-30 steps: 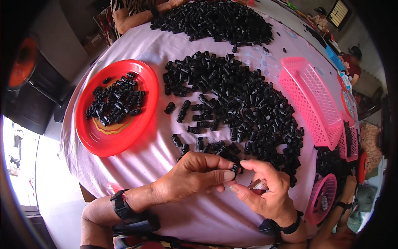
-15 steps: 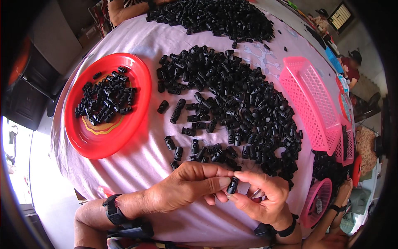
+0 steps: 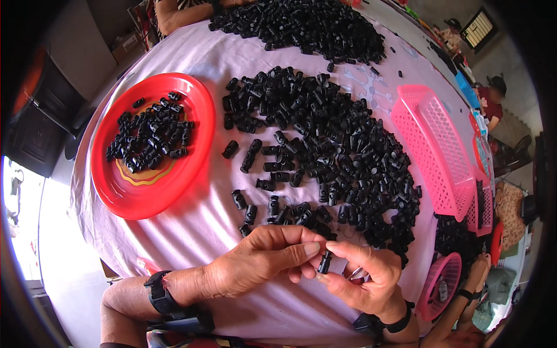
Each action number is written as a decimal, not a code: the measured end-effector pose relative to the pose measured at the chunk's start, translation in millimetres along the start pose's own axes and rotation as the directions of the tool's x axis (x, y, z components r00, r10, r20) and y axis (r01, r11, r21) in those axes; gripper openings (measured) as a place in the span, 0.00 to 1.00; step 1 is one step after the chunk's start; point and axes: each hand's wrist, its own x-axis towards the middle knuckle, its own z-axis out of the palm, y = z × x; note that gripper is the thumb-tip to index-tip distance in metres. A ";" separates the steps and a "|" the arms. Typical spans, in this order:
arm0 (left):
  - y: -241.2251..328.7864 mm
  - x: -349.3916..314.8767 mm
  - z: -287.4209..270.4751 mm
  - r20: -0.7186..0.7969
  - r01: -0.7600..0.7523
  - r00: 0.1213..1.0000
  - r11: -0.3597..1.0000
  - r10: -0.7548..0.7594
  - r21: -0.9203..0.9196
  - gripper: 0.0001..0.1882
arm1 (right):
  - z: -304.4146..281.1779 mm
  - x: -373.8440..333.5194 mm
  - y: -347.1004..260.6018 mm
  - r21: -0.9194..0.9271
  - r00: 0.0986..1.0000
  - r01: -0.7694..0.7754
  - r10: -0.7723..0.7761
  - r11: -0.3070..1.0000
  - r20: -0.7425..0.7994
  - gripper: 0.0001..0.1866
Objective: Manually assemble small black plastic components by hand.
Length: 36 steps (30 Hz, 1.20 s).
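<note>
In front of me, both hands meet on one small black cord lock (image 3: 325, 263), which stands tilted. My left hand (image 3: 261, 255) pinches it near its upper end between thumb and fingers. My right hand (image 3: 374, 277) is closed about it from the other side, forefinger at the top and thumb by the lower end. A thin shiny metal piece (image 3: 359, 272) shows within the right hand; its kind is mostly hidden. Just beyond my hands spreads a big heap of similar black cord locks (image 3: 342, 145). To the left, a red plate (image 3: 200, 107) bears a smaller group of them.
A second black heap (image 3: 301, 29) lies at the far side, near another person's arm (image 3: 180, 17). Pink baskets (image 3: 444, 168) and a round pink basket (image 3: 432, 290) stand at right. More people sit along the right. A pale pink cloth (image 3: 191, 249) covers the table.
The cord lock has turned slightly between my fingers, and its lower end shows slimmer now. My hands have hardly moved. The view has shifted a little.
</note>
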 end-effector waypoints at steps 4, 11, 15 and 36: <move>1.8 -2.2 1.8 0.049 0.017 0.999 0.999 -0.016 -0.036 0.16 | 2.0 -0.5 0.6 0.033 1.000 0.001 -0.001 0.999 0.007 0.21; -5.5 -1.5 -3.2 0.104 -0.009 0.994 0.998 0.015 -0.059 0.16 | 1.5 0.0 2.1 0.064 0.999 -0.016 0.013 0.998 0.036 0.22; -3.5 -1.3 -1.8 0.069 0.032 0.997 0.998 -0.029 -0.047 0.13 | 2.3 1.6 0.0 0.013 0.999 0.023 -0.023 1.000 0.030 0.22; -12.7 0.2 0.7 0.074 -0.007 0.997 0.997 0.013 -0.075 0.13 | -1.0 -2.9 -8.8 -0.358 0.993 -0.060 0.094 0.932 0.077 0.25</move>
